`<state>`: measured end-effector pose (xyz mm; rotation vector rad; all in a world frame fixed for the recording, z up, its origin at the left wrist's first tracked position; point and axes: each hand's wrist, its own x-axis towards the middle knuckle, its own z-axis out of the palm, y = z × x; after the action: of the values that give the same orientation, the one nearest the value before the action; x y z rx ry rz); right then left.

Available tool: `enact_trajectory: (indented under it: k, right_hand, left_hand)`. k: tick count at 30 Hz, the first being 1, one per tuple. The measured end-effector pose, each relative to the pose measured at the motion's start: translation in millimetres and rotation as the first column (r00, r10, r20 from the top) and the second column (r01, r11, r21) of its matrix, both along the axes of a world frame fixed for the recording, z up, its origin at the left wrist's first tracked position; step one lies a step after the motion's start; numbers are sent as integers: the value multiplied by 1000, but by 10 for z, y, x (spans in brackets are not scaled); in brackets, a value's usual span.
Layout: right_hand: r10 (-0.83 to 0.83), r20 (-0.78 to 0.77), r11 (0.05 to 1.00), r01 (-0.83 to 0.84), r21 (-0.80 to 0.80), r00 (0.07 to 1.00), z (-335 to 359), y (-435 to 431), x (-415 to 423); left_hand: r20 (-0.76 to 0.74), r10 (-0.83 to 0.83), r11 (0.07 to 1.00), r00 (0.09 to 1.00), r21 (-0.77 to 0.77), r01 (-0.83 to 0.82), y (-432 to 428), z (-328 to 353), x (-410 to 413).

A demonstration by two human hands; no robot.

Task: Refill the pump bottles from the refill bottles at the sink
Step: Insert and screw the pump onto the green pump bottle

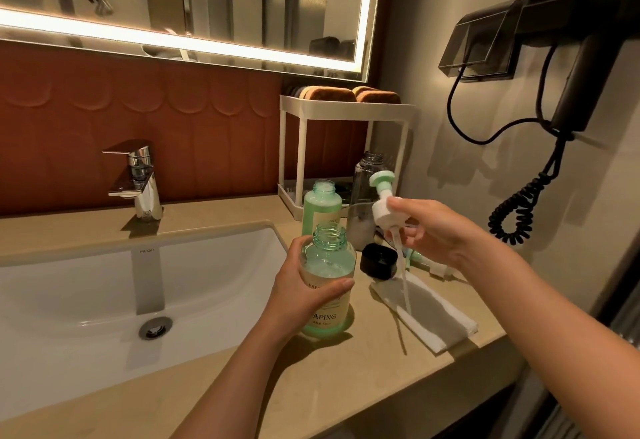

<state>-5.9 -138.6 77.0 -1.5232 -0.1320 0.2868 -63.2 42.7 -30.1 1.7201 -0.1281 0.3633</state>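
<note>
My left hand (304, 293) grips an uncapped clear-green bottle (329, 286) that stands on the counter right of the sink, partly filled with green liquid. To its right my right hand (436, 231) pinches a white and green pump head (382, 203), held in the air with its dip tube (403, 279) hanging down over a folded white cloth (429, 314). Behind the held bottle stands a second open green bottle (322, 206). A clear open bottle (365, 196) with a little pale liquid stands to the right of that one.
A black cap (379, 261) lies on the beige counter (311, 379) by the cloth. The white basin (104, 300) and chrome tap (138, 179) are at left. A white rack (346, 109) with sponges stands at the back. A wall hairdryer (581, 40) hangs right, its coiled cord (519, 210) dangling.
</note>
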Motion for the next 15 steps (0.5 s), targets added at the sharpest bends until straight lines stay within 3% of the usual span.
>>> enact_trajectory:
  k: [3,7,11,15]
  right_hand:
    - [-92,-77,959,109,262,993,66,-41,-60]
    - [-228,-130,792,261,552,965,155,-44,-123]
    - [-315,-56,750,285,597,947,218,4,-148]
    - [-348,171,864,244,441,922,232,81,-174]
  left_hand:
    - [-3,-18,1000,1000,-6,18,-17,-20,2]
    - [3,-23,1000,1000,-4,23,-36,-8,-17]
    - [-3,-34,999,999,-10,34,-59,-4,-31]
    - [-6,-31,1000,1000,3,31,-70,-1,-33]
